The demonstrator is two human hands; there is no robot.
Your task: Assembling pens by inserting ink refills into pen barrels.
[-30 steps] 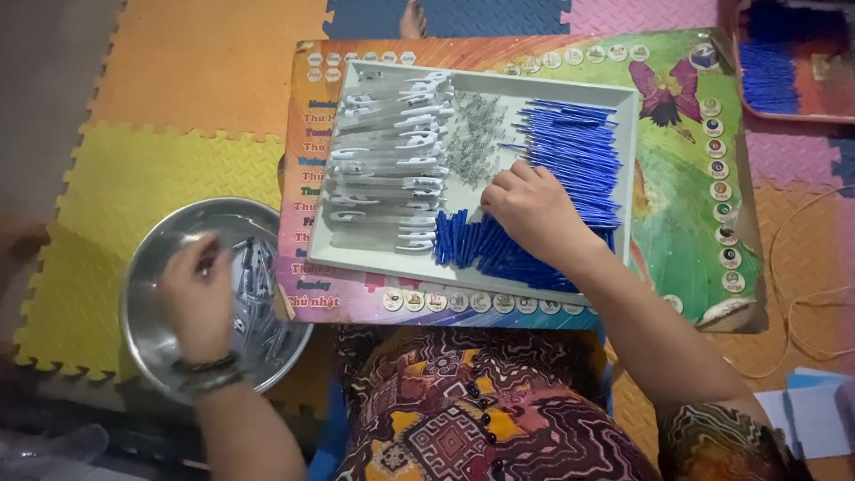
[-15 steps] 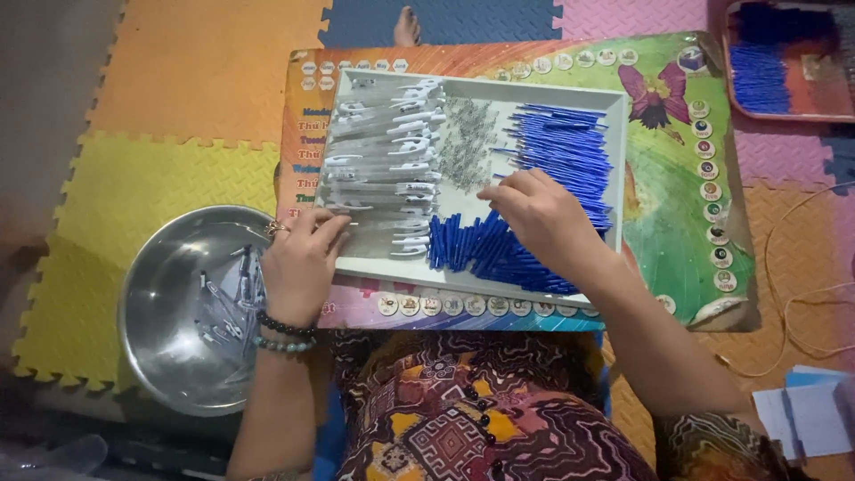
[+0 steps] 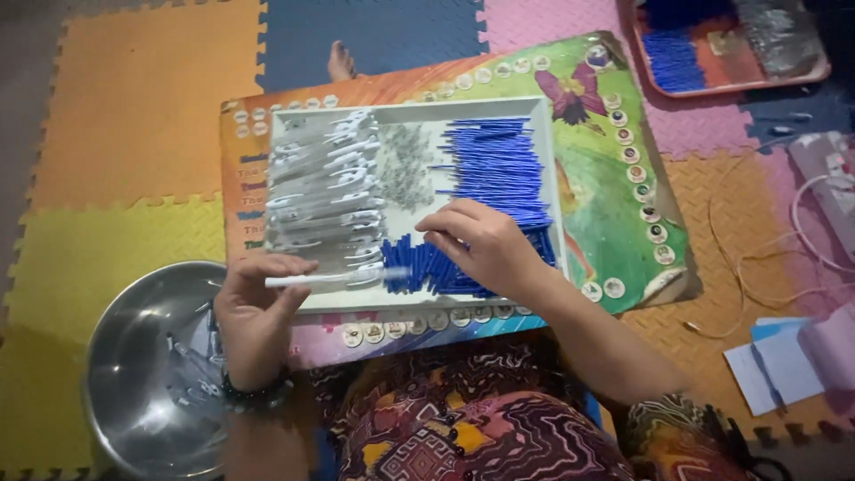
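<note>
Nearest the camera, a lap in patterned red and purple cloth (image 3: 463, 428) is filling the bottom of the view. To its left, a round shiny steel bowl (image 3: 142, 356) is sitting on the foam floor mat, with a few pale pieces lying in it.

Just above the bowl, the left hand (image 3: 258, 312) is pinching a slim white pen barrel (image 3: 334, 278) at its left end. The barrel's long axis is lying left to right, its free tip pointing toward the right hand (image 3: 476, 245).

That hand is resting with fingers curled and pressed together on a heap of short blue tubes (image 3: 494, 191); whether it is gripping one I cannot tell. Both are inside the shallow white rectangular tray (image 3: 414, 303), where more white barrels (image 3: 321, 191) are stacked at left.

Farther off, a red tray (image 3: 739, 85) is holding more blue pieces.
</note>
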